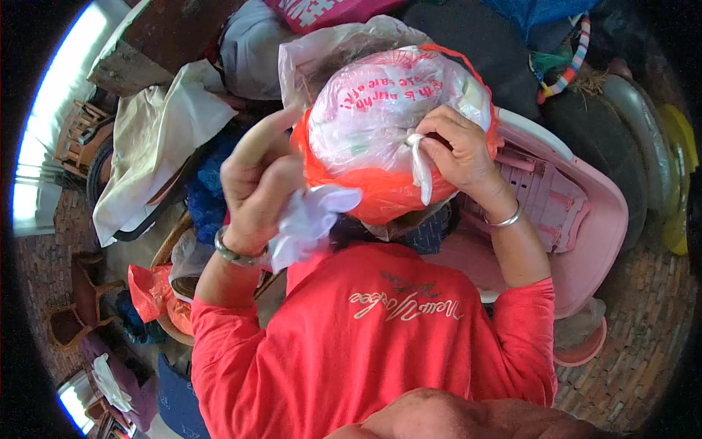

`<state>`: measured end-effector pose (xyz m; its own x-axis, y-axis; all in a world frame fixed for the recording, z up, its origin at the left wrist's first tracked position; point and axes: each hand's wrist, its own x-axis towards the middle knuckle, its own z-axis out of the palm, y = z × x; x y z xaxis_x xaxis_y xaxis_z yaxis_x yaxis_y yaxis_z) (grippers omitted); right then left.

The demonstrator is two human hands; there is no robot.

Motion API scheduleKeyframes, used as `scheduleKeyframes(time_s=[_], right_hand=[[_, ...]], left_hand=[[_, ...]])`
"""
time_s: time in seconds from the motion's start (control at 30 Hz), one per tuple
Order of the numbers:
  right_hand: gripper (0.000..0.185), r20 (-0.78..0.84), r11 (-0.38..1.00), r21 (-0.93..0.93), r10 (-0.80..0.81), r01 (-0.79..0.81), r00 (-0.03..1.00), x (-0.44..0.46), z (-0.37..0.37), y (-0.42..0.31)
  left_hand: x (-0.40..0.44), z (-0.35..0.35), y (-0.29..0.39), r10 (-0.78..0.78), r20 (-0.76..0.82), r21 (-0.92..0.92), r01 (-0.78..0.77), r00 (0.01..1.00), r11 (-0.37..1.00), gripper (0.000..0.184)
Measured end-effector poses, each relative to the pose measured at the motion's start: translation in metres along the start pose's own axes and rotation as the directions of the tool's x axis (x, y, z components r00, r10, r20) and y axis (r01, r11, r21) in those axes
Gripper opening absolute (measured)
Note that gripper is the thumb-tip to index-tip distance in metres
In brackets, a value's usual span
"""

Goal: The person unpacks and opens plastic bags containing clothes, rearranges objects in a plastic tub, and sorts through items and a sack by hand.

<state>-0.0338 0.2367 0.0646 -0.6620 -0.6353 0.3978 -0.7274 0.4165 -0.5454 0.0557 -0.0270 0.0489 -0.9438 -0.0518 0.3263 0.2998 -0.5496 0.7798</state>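
A full, translucent white plastic bag (pixel 365 110) with pink lettering sits inside an orange-red bag (pixel 344 183) in front of my chest. My right hand (pixel 457 146) pinches the white bag's twisted, tied end, which hangs down over the orange-red one. To the left, my left hand (pixel 263 183) is raised beside the bags and blurred by motion. A crumpled white piece (pixel 311 219), soft like cloth or thin plastic, hangs at the palm of my left hand, its lower fingers curled over it.
A pink plastic tub (pixel 599 212) stands at the right. Off-white cloth (pixel 150 139) drapes over something at the left. Below it are a red bag (pixel 150 293) and a small wooden chair (pixel 77 307). Brick floor (pixel 621 373) shows lower right.
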Motion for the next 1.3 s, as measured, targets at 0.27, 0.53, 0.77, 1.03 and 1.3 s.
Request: scheduleKeyframes(time_s=[0.27,0.53,0.77,1.03,1.3], right_hand=[[0.002,-0.009,0.867,0.432,0.28,-0.249,0.96,0.01,-0.017,-0.03],[0.025,-0.219,0.995,-0.089,0.013,-0.033,0.976,-0.004,-0.018,-0.036],[0.011,-0.194,0.974,-0.204,-0.137,0.096,0.971,0.011,-0.011,-0.035],[0.02,-0.124,0.927,0.3,0.272,-0.225,0.954,0.011,-0.026,-0.027],[0.008,-0.152,0.957,-0.287,-0.005,-0.039,0.988,-0.005,-0.052,-0.022]], left_hand=[[0.043,0.057,-0.063,0.086,0.365,0.672,-0.326,0.927,0.664,0.058],[0.047,0.047,-0.084,0.006,0.233,0.479,-0.12,0.973,0.87,0.05],[0.047,0.045,-0.083,0.017,0.307,0.613,-0.211,0.952,0.761,0.057],[0.039,0.045,-0.071,0.027,0.24,0.624,-0.175,0.97,0.762,0.06],[0.033,0.021,-0.049,0.291,0.145,0.718,-0.303,0.946,0.626,0.053]])
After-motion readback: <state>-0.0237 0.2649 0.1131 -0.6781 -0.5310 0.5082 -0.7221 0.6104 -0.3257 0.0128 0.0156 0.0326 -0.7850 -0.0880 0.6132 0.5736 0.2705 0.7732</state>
